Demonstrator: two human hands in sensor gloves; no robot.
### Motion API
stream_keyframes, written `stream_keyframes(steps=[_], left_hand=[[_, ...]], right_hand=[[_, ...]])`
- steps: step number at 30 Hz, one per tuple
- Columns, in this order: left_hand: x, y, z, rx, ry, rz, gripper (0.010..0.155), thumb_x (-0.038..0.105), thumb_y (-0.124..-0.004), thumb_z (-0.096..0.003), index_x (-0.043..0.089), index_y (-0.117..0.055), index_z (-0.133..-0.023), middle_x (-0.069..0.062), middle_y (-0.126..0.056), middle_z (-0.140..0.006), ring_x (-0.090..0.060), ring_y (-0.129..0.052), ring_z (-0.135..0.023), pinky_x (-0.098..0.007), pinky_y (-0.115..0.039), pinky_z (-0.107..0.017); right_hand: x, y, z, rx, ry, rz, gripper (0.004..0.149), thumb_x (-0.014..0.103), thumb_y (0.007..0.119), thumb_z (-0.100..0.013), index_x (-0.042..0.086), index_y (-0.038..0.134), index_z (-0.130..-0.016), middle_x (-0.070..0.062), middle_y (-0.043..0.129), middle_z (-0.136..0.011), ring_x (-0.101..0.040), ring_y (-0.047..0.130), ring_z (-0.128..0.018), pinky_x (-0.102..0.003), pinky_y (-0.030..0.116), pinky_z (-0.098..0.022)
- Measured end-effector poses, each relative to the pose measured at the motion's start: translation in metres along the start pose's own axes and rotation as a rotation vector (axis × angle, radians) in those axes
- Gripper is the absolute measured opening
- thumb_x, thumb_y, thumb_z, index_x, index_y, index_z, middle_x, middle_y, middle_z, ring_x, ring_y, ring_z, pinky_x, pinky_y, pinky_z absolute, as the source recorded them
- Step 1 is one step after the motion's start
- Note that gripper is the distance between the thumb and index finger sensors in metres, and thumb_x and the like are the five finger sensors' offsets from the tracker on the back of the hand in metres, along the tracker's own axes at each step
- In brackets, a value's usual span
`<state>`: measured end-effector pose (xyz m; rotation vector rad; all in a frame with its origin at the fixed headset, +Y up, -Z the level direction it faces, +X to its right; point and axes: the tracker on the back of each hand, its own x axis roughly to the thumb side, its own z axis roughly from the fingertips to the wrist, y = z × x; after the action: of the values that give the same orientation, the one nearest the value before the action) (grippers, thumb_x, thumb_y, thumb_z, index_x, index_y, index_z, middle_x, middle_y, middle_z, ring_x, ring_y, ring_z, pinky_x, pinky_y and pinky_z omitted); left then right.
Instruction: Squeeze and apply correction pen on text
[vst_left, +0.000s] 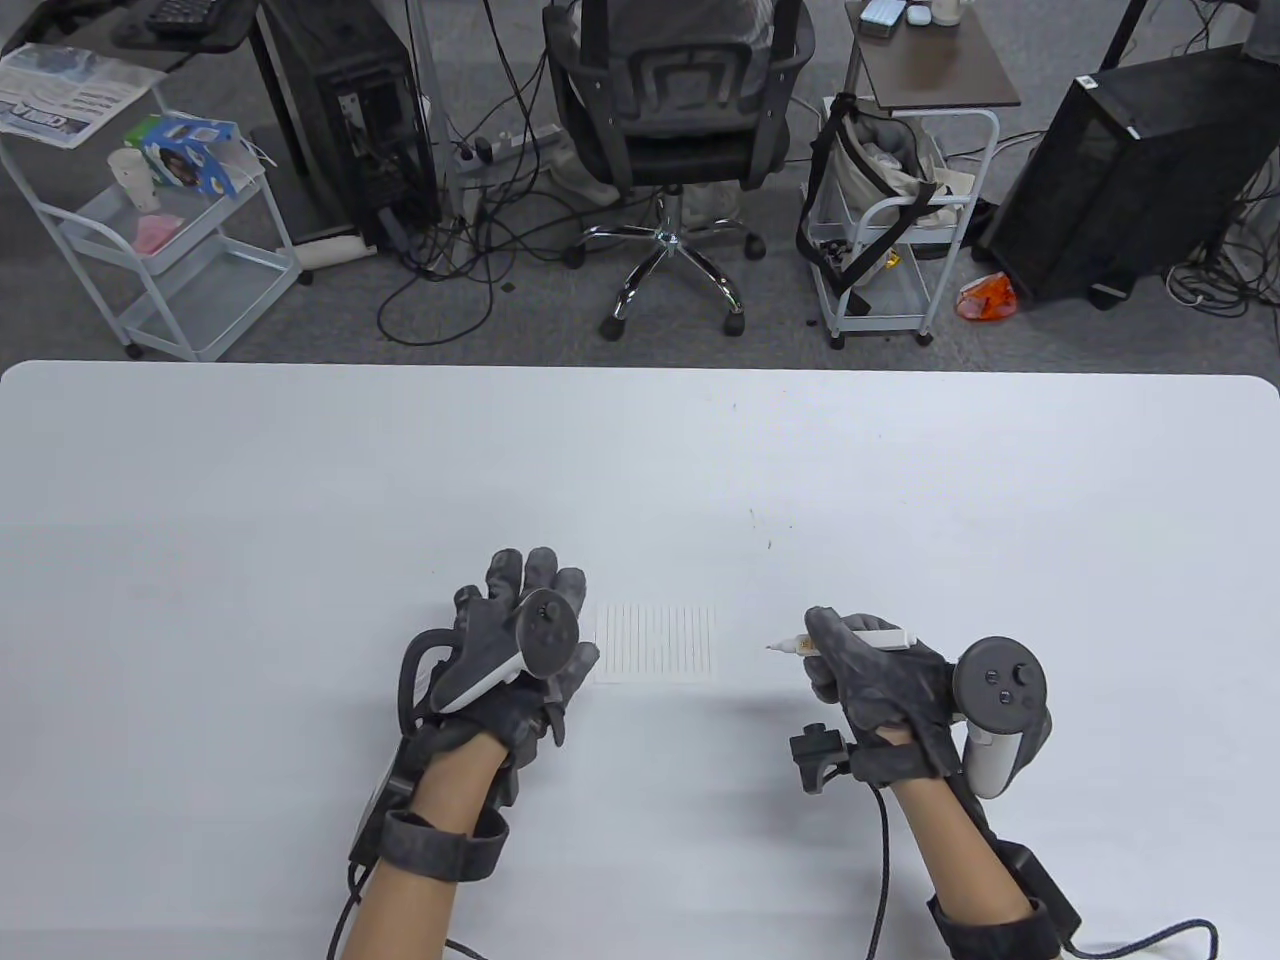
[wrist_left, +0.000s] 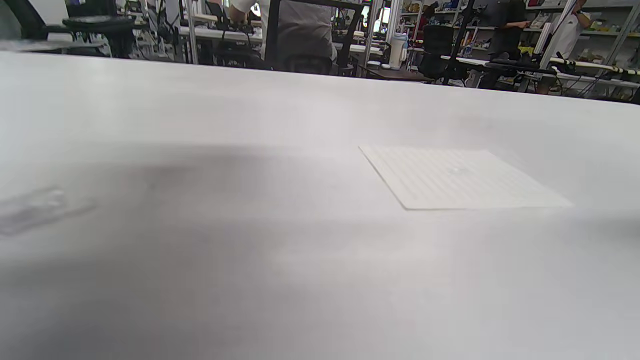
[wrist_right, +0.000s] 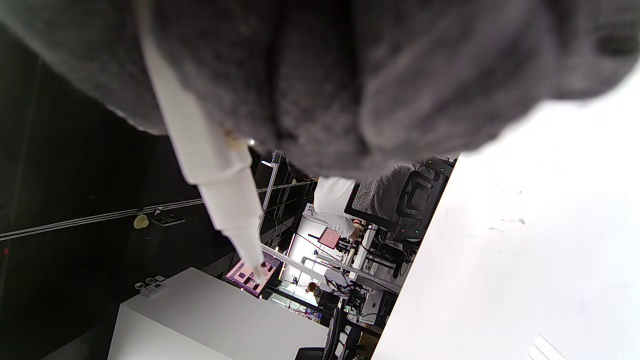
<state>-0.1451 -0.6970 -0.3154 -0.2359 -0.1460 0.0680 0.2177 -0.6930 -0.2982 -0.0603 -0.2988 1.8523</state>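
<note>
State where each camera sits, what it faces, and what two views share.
Table view: overhead, facing the table; left hand beside the paper, right hand gripping the pen.
Left wrist view: low, facing across the table; no hand shows.
Right wrist view: turned sideways; gloved fingers around the pen.
Table and left wrist views share the paper.

On the surface (vst_left: 300, 480) a sheet of paper (vst_left: 656, 644) lies flat near the front edge, roughly at the middle. The left hand (vst_left: 520, 640) sits just left of the paper, its fingers (vst_left: 535, 575) pointing toward the far side. The right hand (vst_left: 880, 690) is to the right of the paper, apart from it, holding the correction pen (vst_left: 850, 640), whose tip points left toward the sheet. Behind the surface stands an office chair (vst_left: 670, 150), between two carts (vst_left: 160, 250).
</note>
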Motion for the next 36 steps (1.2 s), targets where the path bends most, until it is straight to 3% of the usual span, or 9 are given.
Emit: stream_keyframes(steps=[5,10,13,24,36], left_hand=[[-0.019,-0.002,0.028,0.101,0.008,-0.04,0.075,0.065,-0.054,-0.0426,0.041,-0.022,-0.106,0.006,-0.012,-0.121,-0.028,-0.012,-0.113,-0.059,-0.028,-0.08],[-0.042,-0.023,0.032,0.158,0.041,-0.041,0.075,0.066,-0.055,-0.0423,0.041,-0.024,-0.107,0.006,-0.015,-0.121,-0.03,-0.016,-0.114,-0.061,-0.031,-0.079],[-0.055,-0.035,0.026,0.064,0.072,-0.053,0.075,0.065,-0.055,-0.0423,0.04,-0.025,-0.106,0.005,-0.016,-0.121,-0.031,-0.017,-0.114,-0.061,-0.031,-0.079],[-0.104,-0.053,0.015,0.007,0.248,0.048,0.076,0.064,-0.059,-0.0417,0.04,-0.03,-0.107,0.005,-0.023,-0.122,-0.032,-0.026,-0.115,-0.062,-0.034,-0.079],[-0.131,-0.078,0.005,-0.09,0.404,0.051,0.073,0.06,-0.066,-0.0418,0.037,-0.043,-0.107,0.003,-0.041,-0.121,-0.032,-0.046,-0.115,-0.061,-0.043,-0.079]], right_hand=[[0.001,0.001,0.002,0.004,-0.006,-0.019,0.039,0.055,0.083,-0.041,0.018,0.095,-0.038,-0.006,0.104,-0.032,-0.023,0.098,-0.013,-0.042,0.088,-0.03],[0.0,0.003,0.002,0.006,-0.013,0.007,0.039,0.055,0.083,-0.041,0.018,0.095,-0.038,-0.006,0.104,-0.032,-0.023,0.098,-0.013,-0.042,0.088,-0.03],[-0.002,0.006,0.002,0.011,-0.01,0.025,0.039,0.055,0.084,-0.041,0.018,0.095,-0.038,-0.006,0.104,-0.032,-0.023,0.098,-0.013,-0.042,0.088,-0.03],[-0.003,0.006,0.003,0.016,-0.006,0.036,0.039,0.055,0.084,-0.041,0.018,0.095,-0.038,-0.006,0.104,-0.033,-0.023,0.099,-0.014,-0.042,0.088,-0.03],[-0.006,0.008,0.003,0.02,0.003,0.046,0.039,0.056,0.084,-0.041,0.018,0.095,-0.038,-0.006,0.104,-0.033,-0.023,0.099,-0.014,-0.042,0.088,-0.03]])
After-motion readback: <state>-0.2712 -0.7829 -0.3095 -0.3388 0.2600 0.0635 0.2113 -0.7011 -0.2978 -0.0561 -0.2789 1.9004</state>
